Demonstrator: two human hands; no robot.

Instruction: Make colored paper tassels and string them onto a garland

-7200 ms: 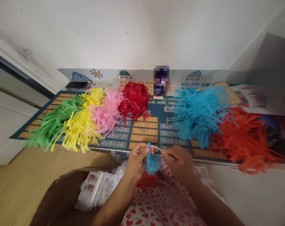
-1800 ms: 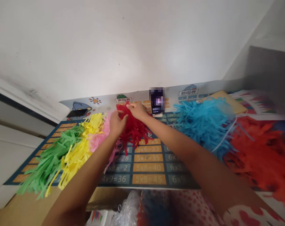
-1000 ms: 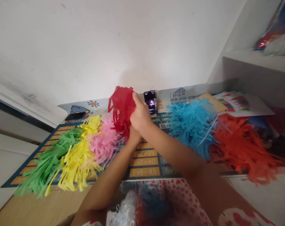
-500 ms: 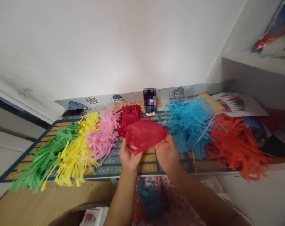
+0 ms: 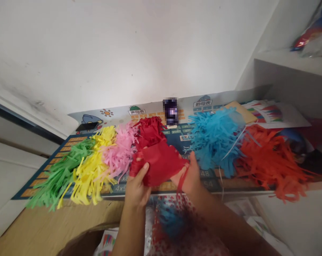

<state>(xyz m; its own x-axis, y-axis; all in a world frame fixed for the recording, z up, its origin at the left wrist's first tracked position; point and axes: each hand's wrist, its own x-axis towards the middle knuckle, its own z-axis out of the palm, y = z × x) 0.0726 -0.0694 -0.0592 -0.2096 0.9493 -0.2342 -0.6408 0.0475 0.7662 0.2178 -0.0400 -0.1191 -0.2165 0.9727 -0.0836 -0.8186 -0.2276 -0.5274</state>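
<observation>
A piece of red tissue paper (image 5: 161, 163) is spread between my two hands above the front of the table. My left hand (image 5: 138, 181) grips its left end, thumb on top. At the right end, my right hand (image 5: 189, 176) holds the paper, and a thin red strip hangs over its fingers. Just behind lies a bunch of dark red paper fringe (image 5: 150, 131). Pink fringe (image 5: 119, 153), yellow fringe (image 5: 88, 177) and green fringe (image 5: 62, 174) lie to the left. Blue fringe (image 5: 216, 138) and orange-red fringe (image 5: 275, 160) are on the right.
A phone (image 5: 170, 112) leans against the wall behind the printed mat (image 5: 51, 167). Another dark phone (image 5: 88, 127) lies at the back left. Printed sheets (image 5: 278, 113) and a tan envelope (image 5: 242, 112) sit at the back right. Blue fringe (image 5: 171, 220) rests on the lap.
The red paper has been opened wider and flatter and brought slightly lower. My left hand has moved a little left, its thumb now over the paper. The camera view has shifted slightly.
</observation>
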